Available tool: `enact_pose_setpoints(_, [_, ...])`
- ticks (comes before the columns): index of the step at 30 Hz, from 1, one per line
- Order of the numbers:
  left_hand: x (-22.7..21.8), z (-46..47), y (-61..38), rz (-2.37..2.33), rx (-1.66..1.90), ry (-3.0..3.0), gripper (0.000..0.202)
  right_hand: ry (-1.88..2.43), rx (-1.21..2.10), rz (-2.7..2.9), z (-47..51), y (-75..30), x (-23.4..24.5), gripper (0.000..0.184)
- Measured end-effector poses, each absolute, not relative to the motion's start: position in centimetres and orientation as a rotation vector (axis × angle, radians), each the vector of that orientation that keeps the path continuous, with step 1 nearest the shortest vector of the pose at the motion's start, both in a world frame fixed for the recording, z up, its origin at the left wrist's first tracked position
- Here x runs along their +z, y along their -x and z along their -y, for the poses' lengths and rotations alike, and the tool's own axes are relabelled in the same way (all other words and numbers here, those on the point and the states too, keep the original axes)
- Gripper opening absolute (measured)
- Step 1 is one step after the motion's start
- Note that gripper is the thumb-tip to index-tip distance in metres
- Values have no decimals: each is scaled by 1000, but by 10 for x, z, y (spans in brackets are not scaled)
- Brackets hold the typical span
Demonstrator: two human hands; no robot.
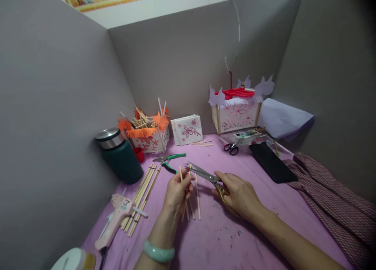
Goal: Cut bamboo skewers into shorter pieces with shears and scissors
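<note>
My left hand (175, 192), a pale green bangle (159, 251) on its wrist, pinches a thin wooden stick (181, 173) held nearly upright. Two more sticks show beside and below its fingers; whether the hand holds them too is unclear. Fingers of my right hand (242, 195) are wrapped round the gold handles of a pair of scissors (207, 175). The scissors point left, with blades slightly apart and their tips close to the top of the sticks by my left fingertips. One loose stick (198, 207) lies just right of my left hand.
At left are bundled sticks (143, 193), a pink glue gun (117, 219), a green bottle (122, 160) and green-handled pliers (176, 156). Decorated paper boxes (237, 115) and drawn cards (188, 130) stand behind. Black-handled scissors (232, 148), a phone (273, 163) and checked cloth (331, 195) lie right.
</note>
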State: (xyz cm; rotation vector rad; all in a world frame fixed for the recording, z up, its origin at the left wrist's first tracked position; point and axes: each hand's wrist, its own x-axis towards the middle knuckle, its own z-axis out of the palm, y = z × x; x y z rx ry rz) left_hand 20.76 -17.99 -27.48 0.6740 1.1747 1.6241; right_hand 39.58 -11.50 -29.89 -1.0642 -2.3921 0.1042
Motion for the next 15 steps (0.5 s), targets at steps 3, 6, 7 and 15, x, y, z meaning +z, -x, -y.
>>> enact_pose_setpoints(3, [-273,181,-208,-1185,1611,-665,43,1063,59,2391,114,-396,-299,42])
enact_pose_setpoints(6, [-270,181,-209,-1197,1602,-679,36,1059,23,2400,114,-396,-299,39])
enact_pose_setpoints(7, [-270,181,-209,-1200,1605,-690,33,1058,12,2404,115,-396,-299,38])
enact_pose_setpoints(15, [-275,180,-209,-1285,1647,-705,35,1051,5,2446,120,-393,-296,39])
